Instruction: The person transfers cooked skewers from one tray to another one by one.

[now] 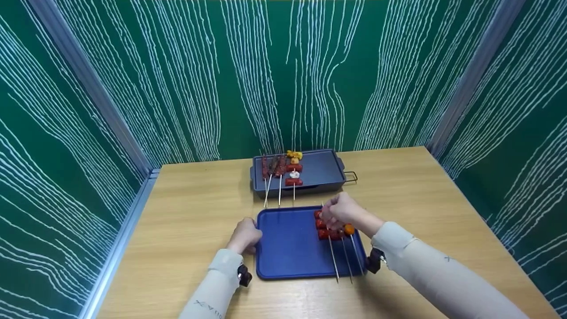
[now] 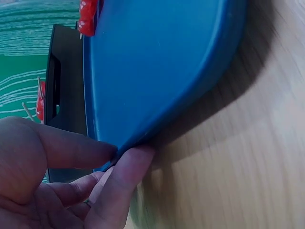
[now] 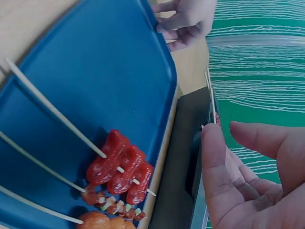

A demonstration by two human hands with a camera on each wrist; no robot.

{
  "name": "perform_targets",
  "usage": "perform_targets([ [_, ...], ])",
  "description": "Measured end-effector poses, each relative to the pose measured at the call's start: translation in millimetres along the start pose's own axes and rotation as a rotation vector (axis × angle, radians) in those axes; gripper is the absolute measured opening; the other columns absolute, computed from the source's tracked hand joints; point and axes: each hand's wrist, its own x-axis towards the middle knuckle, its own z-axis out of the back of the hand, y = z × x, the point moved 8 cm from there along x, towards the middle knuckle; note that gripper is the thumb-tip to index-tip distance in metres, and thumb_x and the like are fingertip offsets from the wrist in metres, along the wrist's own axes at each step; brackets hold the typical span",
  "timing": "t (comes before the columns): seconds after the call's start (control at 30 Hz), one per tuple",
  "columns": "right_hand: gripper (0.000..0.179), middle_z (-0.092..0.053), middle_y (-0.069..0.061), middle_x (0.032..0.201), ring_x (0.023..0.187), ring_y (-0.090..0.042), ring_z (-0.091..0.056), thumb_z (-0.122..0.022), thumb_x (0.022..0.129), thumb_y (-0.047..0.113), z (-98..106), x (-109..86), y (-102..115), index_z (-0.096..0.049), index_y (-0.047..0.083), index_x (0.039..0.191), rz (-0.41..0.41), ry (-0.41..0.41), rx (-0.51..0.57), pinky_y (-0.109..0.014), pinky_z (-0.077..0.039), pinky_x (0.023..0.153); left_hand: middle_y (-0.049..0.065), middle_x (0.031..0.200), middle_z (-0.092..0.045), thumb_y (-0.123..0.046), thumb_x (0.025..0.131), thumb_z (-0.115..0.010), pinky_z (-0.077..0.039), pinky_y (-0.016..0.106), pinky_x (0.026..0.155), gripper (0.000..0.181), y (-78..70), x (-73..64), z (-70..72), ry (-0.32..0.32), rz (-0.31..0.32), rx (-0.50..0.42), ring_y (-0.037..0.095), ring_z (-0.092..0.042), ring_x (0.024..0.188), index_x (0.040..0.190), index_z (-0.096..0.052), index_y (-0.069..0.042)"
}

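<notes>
My left hand (image 1: 245, 235) pinches the left rim of a blue tray (image 1: 288, 248) between thumb and fingers, close to a corner in the left wrist view. Over the tray's right side hovers my right hand (image 1: 341, 210), thumb and fingers apart with nothing between them in the right wrist view. Beneath it lie three skewers side by side: one of red sausage pieces (image 3: 126, 164), one of small mixed pieces (image 3: 114, 206) and one of orange balls (image 3: 95, 221). Their bare sticks point toward me, past the tray's near edge.
Behind the tray stands a dark grill plate (image 1: 316, 166) with a wire handle (image 1: 351, 176) on its right. Several skewers lie on its left half, among them dark red meat (image 1: 265, 168) and a sausage skewer (image 1: 293, 181). Green, white-streaked walls (image 1: 177, 88) enclose the wooden table (image 1: 195, 195).
</notes>
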Motion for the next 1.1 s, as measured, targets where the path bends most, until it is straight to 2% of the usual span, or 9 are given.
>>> perform_targets([
  [0.1, 0.010, -0.075, -0.009, 0.079, 0.056, -0.013, -0.065, -0.062, 0.094, -0.008, 1, 4.8, 4, -0.072, -0.006, 0.094, 0.000, -0.010, 0.000, -0.028, -0.066, 0.057, 0.002, 0.067, -0.043, 0.004, 0.087, -0.049, -0.059, 0.033, 0.040, 0.029, -13.8, -18.0, 7.3, -0.012, 0.004, -0.001, 0.021, -0.060, 0.047, 0.070, -0.038, -0.016],
  [0.23, 0.008, -0.073, -0.009, 0.080, 0.057, -0.013, -0.063, -0.064, 0.092, -0.009, 1, 9.2, 10, -0.071, -0.004, 0.094, 0.002, -0.019, 0.022, -0.028, -0.066, 0.056, 0.004, 0.070, -0.047, 0.004, 0.089, -0.049, -0.059, 0.033, 0.041, 0.026, -16.1, -22.3, 7.9, -0.014, 0.014, 0.012, 0.021, -0.061, 0.048, 0.073, -0.040, -0.014],
  [0.37, 0.007, -0.073, -0.008, 0.080, 0.057, -0.013, -0.065, -0.066, 0.091, -0.008, 2, 14.2, 15, -0.070, -0.002, 0.093, 0.012, -0.036, 0.049, -0.027, -0.064, 0.054, 0.013, 0.075, -0.056, 0.004, 0.089, -0.049, -0.060, 0.037, 0.040, 0.018, -5.6, -8.5, 3.3, 0.005, 0.020, -0.012, 0.025, -0.064, 0.046, 0.078, -0.045, -0.010],
  [0.47, 0.007, -0.075, -0.010, 0.085, 0.061, -0.014, -0.068, -0.068, 0.092, -0.006, 3, 17.8, 19, -0.069, -0.001, 0.095, 0.016, -0.051, 0.055, -0.026, -0.064, 0.055, 0.016, 0.080, -0.059, 0.003, 0.089, -0.049, -0.061, 0.039, 0.040, 0.013, 8.3, 10.1, -4.6, 0.023, 0.014, -0.019, 0.028, -0.067, 0.047, 0.083, -0.047, -0.008],
  [0.6, 0.010, -0.074, -0.009, 0.088, 0.061, -0.013, -0.068, -0.073, 0.095, -0.001, 4, 21.4, 21, -0.066, -0.001, 0.102, 0.002, -0.062, 0.074, -0.025, -0.064, 0.056, 0.016, 0.085, -0.060, 0.001, 0.091, -0.050, -0.061, 0.040, 0.041, 0.010, 20.9, 26.0, -12.0, 0.032, 0.024, -0.015, 0.029, -0.067, 0.049, 0.088, -0.049, -0.009],
  [0.87, 0.024, -0.067, -0.007, 0.086, 0.064, -0.010, -0.063, -0.076, 0.096, 0.000, 1, 29.7, 27, -0.060, -0.004, 0.113, 0.042, -0.052, 0.207, -0.021, -0.060, 0.055, 0.005, 0.070, -0.044, 0.005, 0.081, -0.044, -0.059, 0.040, 0.038, 0.022, 15.2, 20.3, -7.4, 0.014, 0.014, -0.052, 0.025, -0.065, 0.044, 0.072, -0.039, -0.014],
  [0.97, 0.030, -0.069, -0.008, 0.093, 0.071, -0.013, -0.068, -0.078, 0.096, 0.004, 0, 33.1, 28, -0.062, -0.005, 0.119, 0.061, -0.059, 0.206, -0.023, -0.064, 0.061, 0.007, 0.072, -0.048, 0.003, 0.082, -0.044, -0.060, 0.040, 0.038, 0.020, 23.8, 29.2, -11.9, 0.009, 0.003, -0.054, 0.025, -0.065, 0.042, 0.074, -0.040, -0.015],
  [1.1, 0.040, -0.073, -0.010, 0.101, 0.078, -0.016, -0.073, -0.078, 0.096, 0.007, -2, 37.0, 29, -0.061, -0.009, 0.128, 0.083, -0.065, 0.191, -0.032, -0.070, 0.076, 0.012, 0.077, -0.056, 0.002, 0.083, -0.046, -0.062, 0.043, 0.040, 0.015, 32.3, 38.5, -16.1, 0.009, 0.000, -0.054, 0.026, -0.066, 0.043, 0.078, -0.046, -0.012],
])
